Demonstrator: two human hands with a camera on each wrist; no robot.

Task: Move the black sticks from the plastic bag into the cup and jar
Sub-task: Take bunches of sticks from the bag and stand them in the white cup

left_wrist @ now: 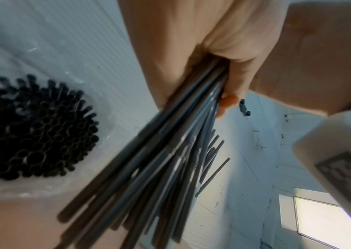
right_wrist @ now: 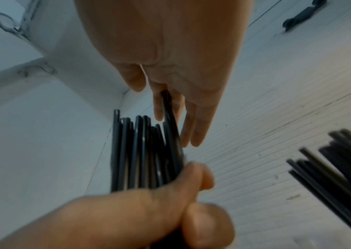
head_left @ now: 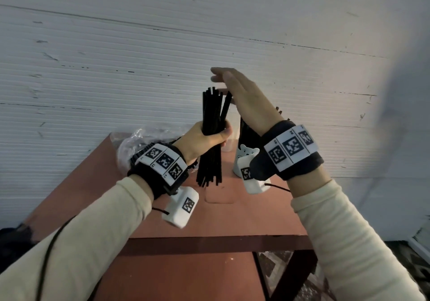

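My left hand (head_left: 207, 139) grips a bundle of black sticks (head_left: 212, 114) upright above the red-brown table (head_left: 223, 219). The right hand (head_left: 232, 84) hovers flat over the bundle's top with its fingers straight, and one leaning stick (head_left: 226, 107) touches them. In the right wrist view the straight fingers (right_wrist: 193, 124) lie along that stick (right_wrist: 170, 121), just above the left hand (right_wrist: 149, 210). A white cup with a bear face (head_left: 246, 154) stands behind the right wrist and holds sticks (head_left: 246, 131). The clear plastic bag (head_left: 139, 138) lies at the back left with more sticks (left_wrist: 31, 134) in it. A clear jar (head_left: 229, 145) is mostly hidden behind the bundle.
A white ribbed wall (head_left: 116, 56) rises right behind the table. The table's front edge (head_left: 209, 242) has a lower shelf beneath it. Patterned floor (head_left: 279, 277) shows at the lower right. Cables run from both wrist cameras.
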